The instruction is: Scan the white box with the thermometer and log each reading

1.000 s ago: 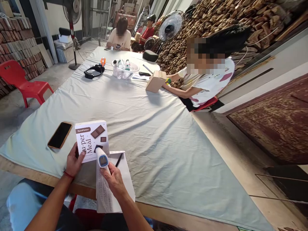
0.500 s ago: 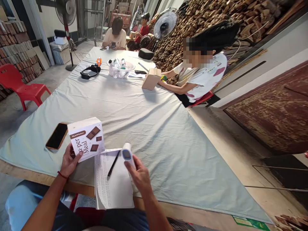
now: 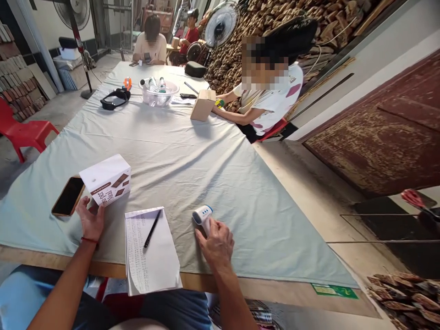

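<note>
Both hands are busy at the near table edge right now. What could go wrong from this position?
1. The paper sheets overhang the table edge, so a forearm nudge could slide them off, and the pen lying on them with them.
2. The left hand tips the white box right beside the phone; the box might drop onto its screen.
3. The right hand covers the thermometer only loosely; it may roll.

white box (image 3: 105, 178) with brown squares, pale green cloth (image 3: 192, 156), red chair (image 3: 20, 130)
</note>
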`<state>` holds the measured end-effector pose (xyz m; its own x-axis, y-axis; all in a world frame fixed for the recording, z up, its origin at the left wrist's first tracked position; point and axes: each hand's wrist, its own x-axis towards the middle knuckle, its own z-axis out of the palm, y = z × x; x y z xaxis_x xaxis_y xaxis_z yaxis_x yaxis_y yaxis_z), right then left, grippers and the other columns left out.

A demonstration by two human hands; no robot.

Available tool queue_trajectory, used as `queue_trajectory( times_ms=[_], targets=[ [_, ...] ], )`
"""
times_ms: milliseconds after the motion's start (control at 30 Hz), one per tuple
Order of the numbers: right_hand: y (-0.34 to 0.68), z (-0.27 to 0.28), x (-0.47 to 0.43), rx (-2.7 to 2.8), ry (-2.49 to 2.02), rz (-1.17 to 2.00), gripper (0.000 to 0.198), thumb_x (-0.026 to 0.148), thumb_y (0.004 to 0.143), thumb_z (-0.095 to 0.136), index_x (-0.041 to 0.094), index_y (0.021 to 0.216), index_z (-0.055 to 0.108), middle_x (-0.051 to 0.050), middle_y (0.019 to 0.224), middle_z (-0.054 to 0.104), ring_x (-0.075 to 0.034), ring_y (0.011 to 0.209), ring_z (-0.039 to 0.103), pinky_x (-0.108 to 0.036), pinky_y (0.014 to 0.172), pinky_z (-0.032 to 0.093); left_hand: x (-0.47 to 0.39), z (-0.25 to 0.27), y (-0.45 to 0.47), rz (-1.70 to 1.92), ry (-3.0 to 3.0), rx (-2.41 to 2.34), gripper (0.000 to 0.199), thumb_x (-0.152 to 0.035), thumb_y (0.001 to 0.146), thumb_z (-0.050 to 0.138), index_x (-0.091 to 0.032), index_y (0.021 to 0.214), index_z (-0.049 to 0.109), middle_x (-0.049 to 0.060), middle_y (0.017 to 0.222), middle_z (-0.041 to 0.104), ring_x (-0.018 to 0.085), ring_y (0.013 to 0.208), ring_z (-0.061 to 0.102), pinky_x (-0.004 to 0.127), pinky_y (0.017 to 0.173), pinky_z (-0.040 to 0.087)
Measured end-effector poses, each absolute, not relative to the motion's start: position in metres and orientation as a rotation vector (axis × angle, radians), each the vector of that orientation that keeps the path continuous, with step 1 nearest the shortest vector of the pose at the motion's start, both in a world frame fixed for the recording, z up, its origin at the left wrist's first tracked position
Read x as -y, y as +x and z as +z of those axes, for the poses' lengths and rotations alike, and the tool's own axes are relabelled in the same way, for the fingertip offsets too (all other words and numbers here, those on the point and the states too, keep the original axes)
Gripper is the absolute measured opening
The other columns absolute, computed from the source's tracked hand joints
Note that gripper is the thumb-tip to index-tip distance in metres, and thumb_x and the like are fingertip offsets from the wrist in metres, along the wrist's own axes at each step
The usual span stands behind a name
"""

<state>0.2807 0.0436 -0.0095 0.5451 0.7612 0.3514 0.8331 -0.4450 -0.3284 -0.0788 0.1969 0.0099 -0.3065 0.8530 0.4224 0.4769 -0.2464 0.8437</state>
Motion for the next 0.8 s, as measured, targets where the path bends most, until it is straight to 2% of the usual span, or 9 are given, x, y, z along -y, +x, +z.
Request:
queue_trajectory(
  times_ms=[100, 233, 300, 433, 533, 667, 800],
  targets=[
    [0.250, 0.000, -0.054, 1.447, -2.059, -0.272, 0.038, 0.037, 0.092, 0.052, 0.018, 0.124, 0.061, -0.016, 0.119, 0.059, -0.030, 0.109, 0.054, -0.044, 0.090, 0.044, -0.164, 0.010, -0.064, 1.586, 1.738, -1.687, 0.043, -0.045, 0.081, 0.068, -0.020, 0.112, 0.050, 0.011, 0.115, 0.050, 0.028, 0.114, 0.052, 0.042, 0.082, 0.056],
    [0.207, 0.010, -0.073, 1.739, -1.773, -0.146, 0.030, 0.025, 0.094, 0.051, 0.023, 0.121, 0.065, -0.011, 0.119, 0.060, -0.027, 0.111, 0.052, -0.041, 0.094, 0.041, -0.123, 0.018, -0.040, 1.188, 2.123, -1.377, 0.020, -0.030, 0.092, 0.056, -0.023, 0.111, 0.055, 0.008, 0.113, 0.058, 0.024, 0.109, 0.059, 0.044, 0.095, 0.053],
    [0.196, 0.011, -0.082, 1.856, -1.739, -0.082, 0.033, 0.017, 0.093, 0.051, 0.026, 0.118, 0.068, -0.010, 0.111, 0.062, -0.025, 0.103, 0.053, -0.038, 0.089, 0.040, -0.112, 0.021, -0.032, 1.023, 2.288, -1.205, 0.021, -0.025, 0.093, 0.054, -0.022, 0.114, 0.057, 0.009, 0.117, 0.061, 0.024, 0.113, 0.059, 0.043, 0.100, 0.051],
    [0.202, 0.012, -0.093, 2.071, -1.720, 0.016, 0.023, 0.012, 0.090, 0.055, 0.026, 0.094, 0.073, -0.006, 0.084, 0.062, -0.022, 0.082, 0.052, -0.034, 0.077, 0.038, -0.106, 0.023, -0.027, 0.834, 2.496, -1.054, 0.025, -0.022, 0.092, 0.056, -0.020, 0.115, 0.062, 0.011, 0.121, 0.062, 0.027, 0.118, 0.056, 0.045, 0.104, 0.048],
    [0.216, 0.017, -0.090, 2.120, -1.605, 0.149, 0.018, 0.014, 0.092, 0.052, 0.023, 0.092, 0.068, -0.006, 0.083, 0.064, -0.021, 0.081, 0.054, -0.033, 0.074, 0.040, -0.105, 0.023, -0.027, 0.784, 2.524, -1.076, 0.026, -0.019, 0.092, 0.054, -0.019, 0.116, 0.063, 0.012, 0.121, 0.062, 0.027, 0.118, 0.055, 0.044, 0.104, 0.048],
    [0.211, 0.021, -0.079, 1.771, -1.490, 0.422, 0.014, 0.027, 0.096, 0.048, 0.022, 0.094, 0.061, -0.004, 0.081, 0.063, -0.018, 0.071, 0.057, -0.030, 0.068, 0.046, -0.101, 0.021, -0.024, 0.748, 2.540, -1.100, 0.027, -0.020, 0.092, 0.053, -0.018, 0.117, 0.063, 0.012, 0.121, 0.060, 0.028, 0.119, 0.053, 0.045, 0.105, 0.046],
    [0.180, 0.016, -0.069, 1.322, -1.385, 0.717, 0.007, 0.029, 0.088, 0.054, 0.023, 0.085, 0.055, 0.001, 0.071, 0.062, -0.014, 0.059, 0.058, -0.027, 0.060, 0.049, -0.097, 0.019, -0.022, 0.722, 2.555, -1.104, 0.028, -0.021, 0.092, 0.054, -0.019, 0.118, 0.064, 0.012, 0.120, 0.059, 0.028, 0.118, 0.052, 0.046, 0.105, 0.046]
  ],
)
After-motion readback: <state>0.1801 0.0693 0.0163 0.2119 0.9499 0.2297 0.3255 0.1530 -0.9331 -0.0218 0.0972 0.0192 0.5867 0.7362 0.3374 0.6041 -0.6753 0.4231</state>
